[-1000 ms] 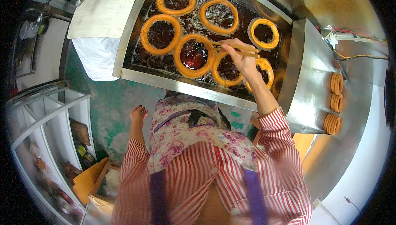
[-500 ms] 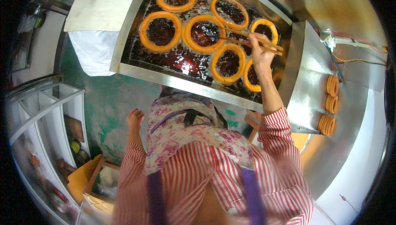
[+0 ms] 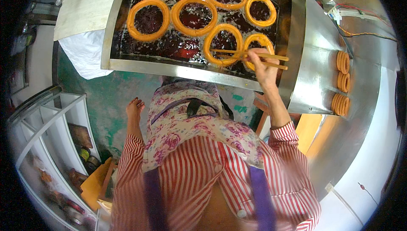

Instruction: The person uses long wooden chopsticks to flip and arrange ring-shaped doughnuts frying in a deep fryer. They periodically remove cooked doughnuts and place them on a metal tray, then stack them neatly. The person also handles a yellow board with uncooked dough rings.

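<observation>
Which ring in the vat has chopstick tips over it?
The left ring of the two nearest the apron: the chopsticks in the right hand end over it; no tips reach the other rings.

I'm in a kitchen, and it looks fitted out for trade frying more than for a home. The wide steel fryer (image 3: 169, 73) before me shows it: dark oil (image 3: 182, 53), seven big golden rings (image 3: 149, 37) in it, long chopsticks (image 3: 273, 57) over it. At the far edge of the steel surface (image 3: 316, 61) to its right sit three bundles (image 3: 340, 104) of smaller rings. I wear a flowered apron (image 3: 190, 131); the floor (image 3: 109, 89) shows patchy green.
</observation>
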Demonstrator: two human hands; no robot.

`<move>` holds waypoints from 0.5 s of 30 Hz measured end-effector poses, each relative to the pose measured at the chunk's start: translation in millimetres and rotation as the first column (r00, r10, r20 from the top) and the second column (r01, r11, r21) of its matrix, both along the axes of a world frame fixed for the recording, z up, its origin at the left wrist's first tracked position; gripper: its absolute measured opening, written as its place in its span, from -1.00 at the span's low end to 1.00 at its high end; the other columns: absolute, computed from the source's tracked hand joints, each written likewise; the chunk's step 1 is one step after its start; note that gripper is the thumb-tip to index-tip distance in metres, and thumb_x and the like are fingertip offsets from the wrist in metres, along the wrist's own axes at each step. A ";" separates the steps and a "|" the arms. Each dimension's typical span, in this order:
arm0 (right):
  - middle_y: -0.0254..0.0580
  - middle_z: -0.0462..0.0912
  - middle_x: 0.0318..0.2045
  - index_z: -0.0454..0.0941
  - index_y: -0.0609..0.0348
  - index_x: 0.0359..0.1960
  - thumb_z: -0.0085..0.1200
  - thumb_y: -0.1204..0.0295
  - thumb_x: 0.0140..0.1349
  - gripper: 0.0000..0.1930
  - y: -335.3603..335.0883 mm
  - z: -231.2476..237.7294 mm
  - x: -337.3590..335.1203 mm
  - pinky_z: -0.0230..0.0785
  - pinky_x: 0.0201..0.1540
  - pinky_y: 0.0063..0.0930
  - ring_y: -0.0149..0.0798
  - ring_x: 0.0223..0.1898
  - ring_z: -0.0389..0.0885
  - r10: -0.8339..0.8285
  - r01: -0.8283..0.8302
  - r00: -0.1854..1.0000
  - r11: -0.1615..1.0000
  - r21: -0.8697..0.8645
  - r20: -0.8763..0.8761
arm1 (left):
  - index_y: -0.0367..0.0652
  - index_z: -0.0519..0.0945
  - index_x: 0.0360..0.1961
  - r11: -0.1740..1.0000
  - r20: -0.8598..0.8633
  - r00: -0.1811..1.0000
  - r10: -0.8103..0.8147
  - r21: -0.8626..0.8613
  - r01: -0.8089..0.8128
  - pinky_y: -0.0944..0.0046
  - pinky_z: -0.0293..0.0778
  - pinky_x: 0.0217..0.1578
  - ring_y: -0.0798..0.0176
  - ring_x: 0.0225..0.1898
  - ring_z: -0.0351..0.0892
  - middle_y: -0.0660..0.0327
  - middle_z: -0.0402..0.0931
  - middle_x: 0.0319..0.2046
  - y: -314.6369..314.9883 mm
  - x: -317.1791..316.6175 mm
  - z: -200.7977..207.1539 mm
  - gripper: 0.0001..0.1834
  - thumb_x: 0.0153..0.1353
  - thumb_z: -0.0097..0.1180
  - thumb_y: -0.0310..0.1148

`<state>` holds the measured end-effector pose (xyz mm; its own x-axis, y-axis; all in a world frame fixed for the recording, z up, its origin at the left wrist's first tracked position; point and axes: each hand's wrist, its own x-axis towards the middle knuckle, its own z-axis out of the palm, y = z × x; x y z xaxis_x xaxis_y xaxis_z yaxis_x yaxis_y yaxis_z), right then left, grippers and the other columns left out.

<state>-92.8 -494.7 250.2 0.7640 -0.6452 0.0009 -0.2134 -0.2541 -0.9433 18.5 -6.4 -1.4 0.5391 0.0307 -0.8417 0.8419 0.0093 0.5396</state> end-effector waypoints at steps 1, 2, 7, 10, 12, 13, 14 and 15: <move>-0.14 0.61 -0.45 0.54 0.41 -0.36 0.10 0.53 0.14 -0.87 7.1 -3.8 0.1 0.48 -0.38 -0.54 -0.36 -0.49 0.58 0.010 -0.014 0.998 0.998 0.067 0.058 | -0.40 0.40 -0.03 0.998 0.005 0.999 -0.048 0.036 0.048 0.24 0.54 -0.50 0.10 -0.43 0.56 -0.04 0.49 -0.31 -4.1 3.3 3.1 -0.67 0.19 -0.05 -0.48; -0.14 0.61 -0.45 0.54 0.41 -0.37 0.11 0.53 0.14 -0.87 8.8 -3.1 -2.7 0.49 -0.38 -0.53 -0.36 -0.49 0.58 0.018 -0.020 0.999 0.997 0.069 0.031 | -0.40 0.40 -0.03 1.000 -0.001 1.000 0.002 0.022 -0.002 0.24 0.54 -0.50 0.10 -0.43 0.56 -0.03 0.49 -0.31 -7.8 5.6 6.6 -0.68 0.19 -0.05 -0.48; -0.11 0.61 -0.45 0.54 0.41 -0.39 0.12 0.53 0.13 -0.87 -1.3 5.7 -12.7 0.49 -0.40 -0.53 -0.38 -0.48 0.58 0.049 -0.050 0.999 0.998 -0.046 -0.015 | -0.41 0.41 -0.04 0.997 -0.008 0.999 0.052 0.057 -0.052 0.26 0.54 -0.51 0.11 -0.44 0.56 -0.03 0.50 -0.32 -23.7 5.6 32.7 -0.69 0.19 -0.05 -0.49; -0.18 0.63 -0.48 0.57 0.35 -0.40 0.12 0.48 0.13 -0.87 -22.2 19.3 -11.2 0.45 -0.43 -0.55 -0.37 -0.48 0.59 0.093 -0.116 0.990 0.962 -0.245 -0.104 | -0.42 0.41 -0.03 0.995 -0.049 0.998 0.048 0.089 -0.044 0.27 0.55 -0.51 0.10 -0.44 0.57 -0.05 0.50 -0.30 -15.9 2.3 28.1 -0.68 0.19 -0.05 -0.50; -0.19 0.63 -0.48 0.58 0.33 -0.39 0.12 0.47 0.14 -0.87 -28.5 17.8 -12.4 0.45 -0.43 -0.55 -0.37 -0.48 0.59 0.178 -0.232 0.967 0.911 -0.341 -0.183 | -0.42 0.40 -0.03 0.986 0.012 0.994 -0.105 0.132 0.102 0.28 0.56 -0.50 0.09 -0.44 0.57 -0.06 0.50 -0.29 13.6 -3.4 -3.0 -0.67 0.18 -0.04 -0.52; -0.19 0.64 -0.47 0.58 0.33 -0.38 0.12 0.47 0.14 -0.86 -27.8 18.4 -15.9 0.45 -0.43 -0.55 -0.37 -0.47 0.60 0.216 -0.278 0.953 0.902 -0.330 -0.213 | -0.42 0.40 -0.02 0.987 0.016 0.995 -0.099 0.129 0.096 0.28 0.56 -0.50 0.09 -0.44 0.57 -0.06 0.50 -0.29 15.2 -6.3 -5.4 -0.67 0.17 -0.03 -0.53; -0.18 0.64 -0.47 0.58 0.33 -0.37 0.11 0.47 0.14 -0.86 -26.4 22.3 -20.3 0.45 -0.42 -0.55 -0.38 -0.46 0.60 0.246 -0.319 0.937 0.891 -0.323 -0.249 | -0.42 0.40 -0.02 0.988 0.016 0.995 -0.101 0.119 0.099 0.28 0.57 -0.50 0.10 -0.44 0.57 -0.06 0.50 -0.28 7.2 -6.7 2.3 -0.67 0.17 -0.03 -0.53; -0.17 0.64 -0.45 0.58 0.34 -0.35 0.11 0.47 0.15 -0.85 -23.8 26.2 -24.2 0.45 -0.41 -0.55 -0.38 -0.43 0.60 0.265 -0.328 0.926 0.917 -0.227 -0.271 | -0.42 0.40 -0.02 0.996 -0.011 1.000 -0.019 0.088 0.020 0.27 0.57 -0.51 0.10 -0.44 0.57 -0.07 0.50 -0.28 0.4 -6.1 11.2 -0.67 0.17 -0.03 -0.53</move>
